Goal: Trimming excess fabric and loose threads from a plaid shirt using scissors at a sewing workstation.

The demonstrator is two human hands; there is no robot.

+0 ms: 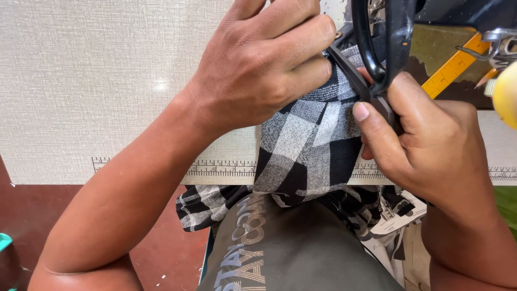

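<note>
Your left hand [264,64] sits at the far middle of the scene, its fingers [301,32] curled shut over the top of the checked cloth [307,145], pinching a bunched fold of it against the palm. Your right hand [431,145] is just to the right of it, fingers closed around the black scissors [371,59]; the thumb [371,132] presses along the lower handle near the pivot, and the big oval loop of the upper handle stands up above the knuckles. The scissor blades point left and reach into the cloth right under your left fingertips, so the two hands nearly touch there; how far the blades are parted you cannot tell, since your left fingers hide the tips. The black, white and grey cloth hangs from your grip down over the near edge of the counter [107,81], crossing the printed ruler strip [215,170] along that edge, and the rest of it lies heaped in your lap against your grey shirt [301,253]. To the far right, beyond your right hand, a yellow ruler [452,67] lies at a slant on a dark surface, with a pencil tip [487,78] just beside it.
</note>
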